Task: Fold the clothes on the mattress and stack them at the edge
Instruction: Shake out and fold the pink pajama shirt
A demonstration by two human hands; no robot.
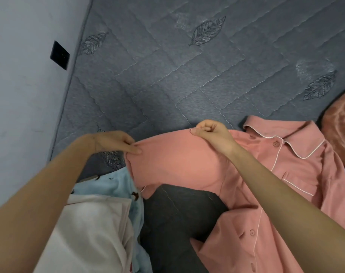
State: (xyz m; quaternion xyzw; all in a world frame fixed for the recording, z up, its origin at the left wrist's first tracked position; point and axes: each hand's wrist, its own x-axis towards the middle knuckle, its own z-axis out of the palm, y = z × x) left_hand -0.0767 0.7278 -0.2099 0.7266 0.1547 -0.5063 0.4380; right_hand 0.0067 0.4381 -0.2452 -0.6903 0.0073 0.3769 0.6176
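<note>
Hands are raising one part of the pink pajama shirt point(285, 174) above the mattress point(187, 75). The left hand point(116, 143) is pinching the cloth's left end, thumb on top, grip closed on fabric. The right hand point(213, 133) is clutching the same top edge in a curled fist, grip also holding cloth. The shirt is lying at the near right of the mattress, collar toward the far side and buttons facing up, with the held part stretching between both hands.

Best handling, as a guess: pulling the edge taut and level, carrying it across parallel to the button line, then laying it flat before letting go. The cloth is looking soft and floppy, so slack will likely be causing wrinkles.

The held part may be a sleeve or a side panel; cannot tell, since its end is hanging out of sight. The right forearm is covering part of the shirt front, and the hem is running off the bottom. The dark grey shape point(177, 213) could be a garment or a leg. The light blue printed garment point(118, 184) and white garment point(89, 223) are sitting under the left arm, folded or not unclear. The rust satin cloth point(340, 134) is being cut off at the right.
</note>
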